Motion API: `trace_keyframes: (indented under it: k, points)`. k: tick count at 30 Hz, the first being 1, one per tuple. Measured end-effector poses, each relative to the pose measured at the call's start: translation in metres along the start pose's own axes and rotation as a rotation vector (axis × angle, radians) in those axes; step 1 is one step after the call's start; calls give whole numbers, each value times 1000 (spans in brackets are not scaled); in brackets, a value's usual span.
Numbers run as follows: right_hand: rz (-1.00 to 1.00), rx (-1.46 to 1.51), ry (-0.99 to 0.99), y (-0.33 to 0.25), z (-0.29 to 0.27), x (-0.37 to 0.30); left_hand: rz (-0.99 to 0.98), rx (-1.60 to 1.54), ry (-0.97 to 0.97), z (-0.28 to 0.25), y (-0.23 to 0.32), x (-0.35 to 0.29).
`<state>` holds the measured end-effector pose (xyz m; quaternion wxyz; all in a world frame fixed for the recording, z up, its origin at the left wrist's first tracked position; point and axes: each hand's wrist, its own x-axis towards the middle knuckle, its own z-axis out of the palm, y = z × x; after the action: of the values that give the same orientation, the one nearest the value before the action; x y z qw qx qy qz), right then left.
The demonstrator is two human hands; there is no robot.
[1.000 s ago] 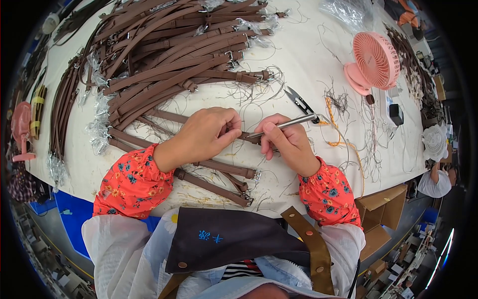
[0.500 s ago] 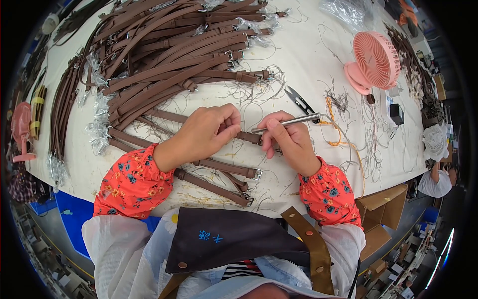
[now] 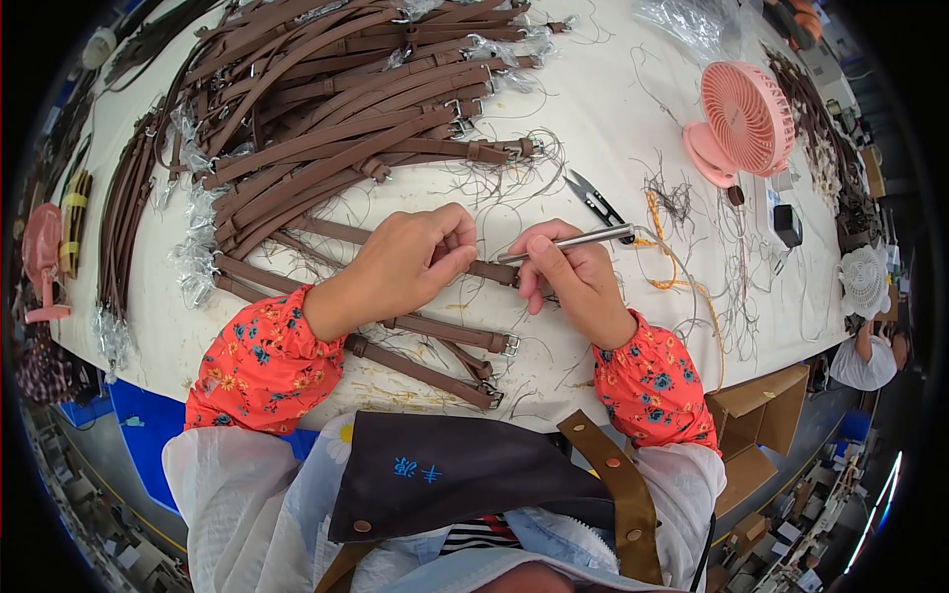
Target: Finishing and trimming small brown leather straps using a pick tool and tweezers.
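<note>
In my right hand (image 3: 573, 272) is a slim metal pen-shaped tool (image 3: 595, 236), gripped between thumb and fingers with its narrow tip pointing left. A cord runs from the tool's rear end. My left hand (image 3: 410, 259) is closed, thumb against fingers, on a brown belt (image 3: 494, 272) that shows between the two hands. The belt's end by my right fingers is partly hidden. Closer to me lie more brown belts with metal buckles (image 3: 509, 344), below my left wrist. Black thread snips (image 3: 598, 201) rest just beyond my right hand.
A big pile of brown belts (image 3: 326, 109), some buckles wrapped in clear plastic, covers the far left of the white tabletop (image 3: 613, 119). At the right stand a pink fan (image 3: 746, 119) and loose thread tangles (image 3: 675, 203). A cardboard box (image 3: 756, 420) sits below the table edge.
Both hands keep almost the same position; the tip of the pen-shaped tool has shifted very slightly left.
</note>
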<state>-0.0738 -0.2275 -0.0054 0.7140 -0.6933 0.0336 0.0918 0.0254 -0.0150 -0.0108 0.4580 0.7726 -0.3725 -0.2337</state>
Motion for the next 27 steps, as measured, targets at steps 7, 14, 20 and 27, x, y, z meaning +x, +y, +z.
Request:
trace_keyframes:
  k: [7, 14, 20, 27]
  points:
    - [-41, 19, 23, 1, -1, -1, -47, -92, 173, -1, 7, 2]
    - [-155, 53, 77, 3, -2, 0, 294, 396, 39, -4, 0, -3]
    - [-175, 97, 83, 4, -3, 1, 338, 461, 28, 0, 5, -7]
    - [-150, 115, 97, 3, -1, 0, 33, 146, -119, -7, 22, -7]
